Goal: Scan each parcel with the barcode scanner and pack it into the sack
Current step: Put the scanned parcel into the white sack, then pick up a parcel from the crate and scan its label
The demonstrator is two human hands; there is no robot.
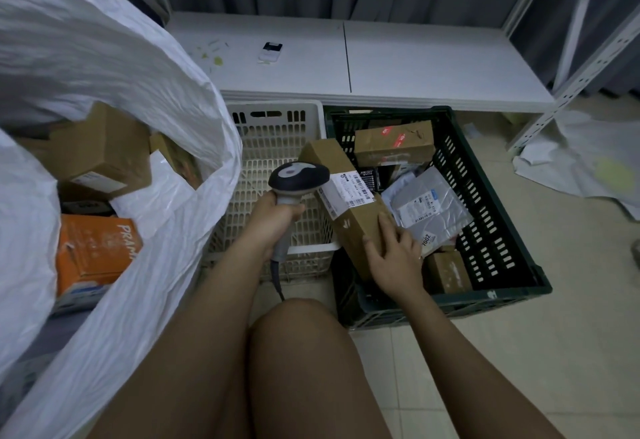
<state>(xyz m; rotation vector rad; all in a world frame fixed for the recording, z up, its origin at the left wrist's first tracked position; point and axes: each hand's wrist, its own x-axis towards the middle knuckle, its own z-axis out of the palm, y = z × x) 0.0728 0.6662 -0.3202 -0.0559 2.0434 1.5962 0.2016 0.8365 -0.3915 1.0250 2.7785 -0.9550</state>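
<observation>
1. Scanner: grey-and-black handheld barcode scanner (pixel 298 177), its handle gripped by the left hand (pixel 273 222) with fingers clenched round it; head pointed toward 3 o'clock at the parcel label.
2. Parcel: long brown cardboard box (pixel 346 203) bearing a white barcode label (pixel 352 189), tilted over the near-left corner of the dark green slatted plastic crate (pixel 502 230); right hand (pixel 394 258) holds its near end, fingers wrapped on the top face.
3. Crate contents: grey plastic mailer bag (pixel 429 203) at centre, taped brown box (pixel 394 142) at 12 o'clock, small brown box (pixel 448 272) at 6 o'clock.
4. Sack: large white woven sack (pixel 166 224), at 9 o'clock of the scanner, mouth open, holding an orange box (pixel 93 248) and a brown carton (pixel 100 151).
5. Basket: white perforated plastic basket (pixel 273 147), between sack and crate.
</observation>
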